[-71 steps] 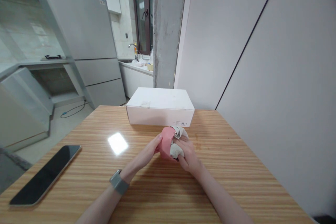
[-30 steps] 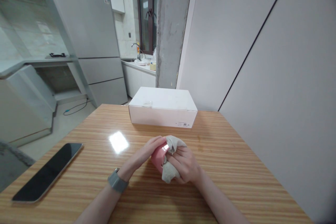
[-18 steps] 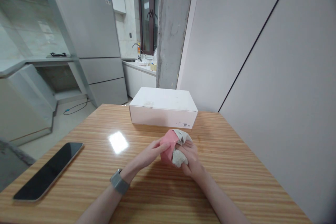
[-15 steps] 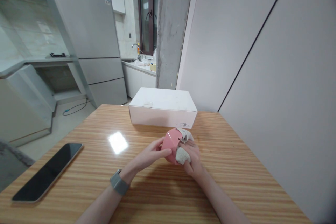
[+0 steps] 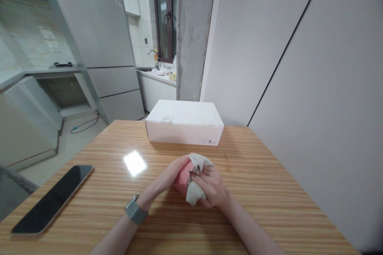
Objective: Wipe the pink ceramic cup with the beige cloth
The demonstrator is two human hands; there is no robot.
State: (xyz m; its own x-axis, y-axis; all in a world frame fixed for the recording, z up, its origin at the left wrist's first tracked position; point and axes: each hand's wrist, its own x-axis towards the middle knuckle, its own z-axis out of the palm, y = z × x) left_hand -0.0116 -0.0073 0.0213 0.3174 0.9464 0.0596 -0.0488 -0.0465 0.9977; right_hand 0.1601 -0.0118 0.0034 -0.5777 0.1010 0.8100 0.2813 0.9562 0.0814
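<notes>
A small pink bowl-like object is held just above the wooden table, near its middle. My left hand grips its left side, fingers curled round it; a grey watch is on that wrist. My right hand presses a crumpled beige cloth against the pink object's right side and top, fingers closed on the cloth. Most of the pink object is hidden by the cloth and both hands.
A closed white cardboard box lies on the table beyond my hands. A dark phone lies face up at the left edge. A white wall runs along the right side. A grey fridge and a kitchen counter stand behind.
The pink object and both hands have come back toward me and slightly left. The cloth has slid from the object's far right side over its top and front.
</notes>
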